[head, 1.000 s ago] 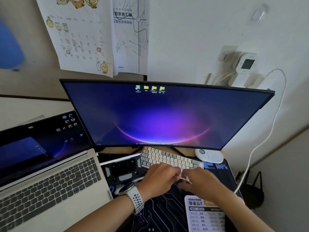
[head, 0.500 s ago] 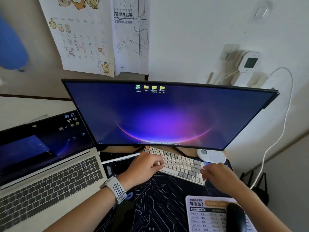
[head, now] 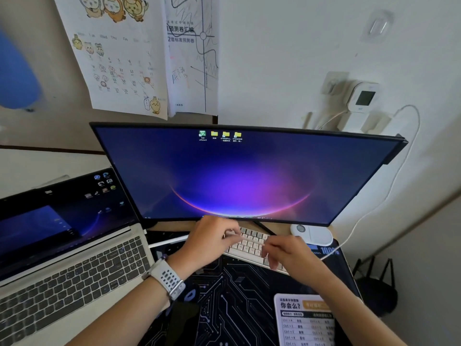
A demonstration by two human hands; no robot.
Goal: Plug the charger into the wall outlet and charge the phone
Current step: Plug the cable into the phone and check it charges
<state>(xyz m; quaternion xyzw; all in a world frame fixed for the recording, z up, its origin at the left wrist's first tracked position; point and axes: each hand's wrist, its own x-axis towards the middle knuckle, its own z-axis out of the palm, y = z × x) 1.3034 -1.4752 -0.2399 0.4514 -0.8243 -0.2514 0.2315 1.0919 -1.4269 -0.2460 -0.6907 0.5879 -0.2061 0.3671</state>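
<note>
Charger cable (head: 389,196) hanging in a white loop down the right wall from the plug block (head: 354,121) behind the monitor (head: 244,171), then running onto the bench toward the right hand (head: 291,255). Left hand (head: 212,240) curled over the small white keyboard (head: 249,245), fingers loosely bent; can't tell if pinching anything. Right hand fingers half spread over the keys (cable end maybe held, can't tell). Laptop (head: 69,270) open at left.

The desk mat (head: 326,250) reads "100%", the shortcut card (head: 304,320) "你会么?", the calendar (head: 117,63) weekday names.
</note>
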